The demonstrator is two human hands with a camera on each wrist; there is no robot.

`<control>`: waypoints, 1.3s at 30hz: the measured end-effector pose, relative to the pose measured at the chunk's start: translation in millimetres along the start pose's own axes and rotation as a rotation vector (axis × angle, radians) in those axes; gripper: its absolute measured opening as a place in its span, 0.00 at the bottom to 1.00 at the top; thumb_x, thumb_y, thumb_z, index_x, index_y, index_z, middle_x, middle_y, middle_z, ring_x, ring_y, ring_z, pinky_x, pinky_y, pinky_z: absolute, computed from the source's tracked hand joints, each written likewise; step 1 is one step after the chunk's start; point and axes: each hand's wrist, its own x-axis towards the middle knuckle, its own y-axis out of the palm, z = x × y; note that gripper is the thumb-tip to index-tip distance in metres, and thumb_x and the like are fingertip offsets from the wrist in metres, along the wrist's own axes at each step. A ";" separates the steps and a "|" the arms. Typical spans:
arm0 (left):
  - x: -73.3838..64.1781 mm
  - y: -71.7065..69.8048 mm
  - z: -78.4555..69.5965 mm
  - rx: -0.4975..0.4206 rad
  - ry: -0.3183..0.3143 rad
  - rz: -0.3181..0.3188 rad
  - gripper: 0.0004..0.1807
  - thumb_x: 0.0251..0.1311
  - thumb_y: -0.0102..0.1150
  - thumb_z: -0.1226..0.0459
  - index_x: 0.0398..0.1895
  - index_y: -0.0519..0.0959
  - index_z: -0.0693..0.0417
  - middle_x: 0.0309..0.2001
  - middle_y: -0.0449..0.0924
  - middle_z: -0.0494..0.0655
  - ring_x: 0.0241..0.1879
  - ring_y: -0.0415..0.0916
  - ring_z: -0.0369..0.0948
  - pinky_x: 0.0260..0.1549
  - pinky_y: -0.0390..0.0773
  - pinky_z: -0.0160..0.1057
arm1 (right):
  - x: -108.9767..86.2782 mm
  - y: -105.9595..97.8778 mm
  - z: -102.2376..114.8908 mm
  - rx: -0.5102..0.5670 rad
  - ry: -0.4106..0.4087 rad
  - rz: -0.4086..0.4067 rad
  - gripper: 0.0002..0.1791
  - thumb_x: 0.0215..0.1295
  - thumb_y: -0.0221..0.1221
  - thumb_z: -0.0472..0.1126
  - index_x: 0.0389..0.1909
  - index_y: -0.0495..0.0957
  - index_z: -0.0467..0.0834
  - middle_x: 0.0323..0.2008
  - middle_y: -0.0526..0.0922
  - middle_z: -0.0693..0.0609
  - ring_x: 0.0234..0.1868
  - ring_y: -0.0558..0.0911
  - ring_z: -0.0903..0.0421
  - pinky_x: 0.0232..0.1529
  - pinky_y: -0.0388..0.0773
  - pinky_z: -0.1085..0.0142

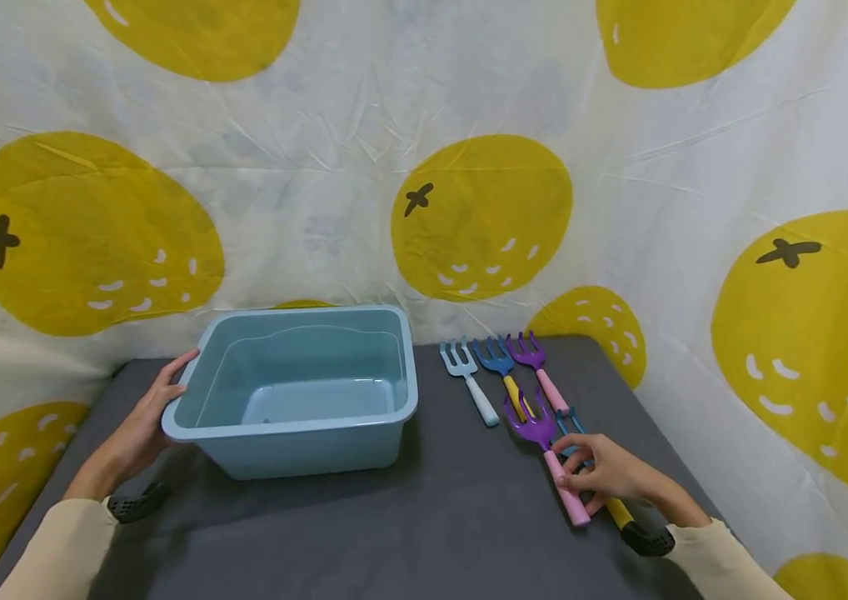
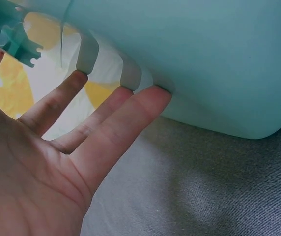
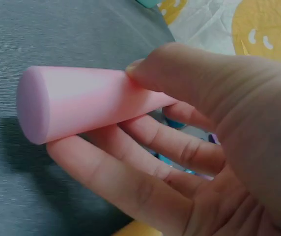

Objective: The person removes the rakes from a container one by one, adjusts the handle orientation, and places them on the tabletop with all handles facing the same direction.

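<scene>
My right hand point(image 1: 604, 475) pinches the pink handle point(image 3: 81, 101) of a purple garden hand fork point(image 1: 532, 425), thumb on one side and fingers on the other. The fork's tines point away from me. Partly hidden beneath that hand lies a blue fork with a yellow handle point(image 1: 619, 512). At the left, my left hand point(image 1: 142, 425) touches a light blue plastic basin point(image 1: 296, 431). Its fingers point(image 2: 116, 132) are extended, their tips against the basin's outer wall in the left wrist view.
Behind the held fork lie a pale blue fork point(image 1: 481, 400) with a whitish handle, a blue fork point(image 1: 497, 362) with a yellow handle and another purple fork point(image 1: 529, 354) with a pink handle. A patterned cloth point(image 1: 319, 233) hangs behind the dark grey table point(image 1: 394, 542).
</scene>
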 end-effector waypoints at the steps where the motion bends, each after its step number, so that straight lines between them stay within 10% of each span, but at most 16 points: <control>1: -0.1 -0.1 0.7 0.002 0.001 0.003 0.31 0.82 0.31 0.46 0.82 0.37 0.18 0.79 0.24 0.64 0.66 0.52 0.70 0.44 0.79 0.61 | -1.1 2.4 -3.1 0.014 0.008 0.000 0.31 0.69 0.66 0.35 0.67 0.66 0.28 0.40 0.82 0.37 0.36 0.85 0.43 0.29 0.84 0.46; 39: -0.3 -1.7 1.7 0.003 0.004 0.014 0.31 0.82 0.30 0.48 0.81 0.35 0.16 0.79 0.20 0.63 0.67 0.48 0.73 0.46 0.76 0.69 | -14.0 27.6 -4.3 -0.065 0.118 -0.029 0.26 0.67 0.65 0.32 0.63 0.69 0.29 0.34 0.80 0.40 0.30 0.84 0.47 0.26 0.84 0.49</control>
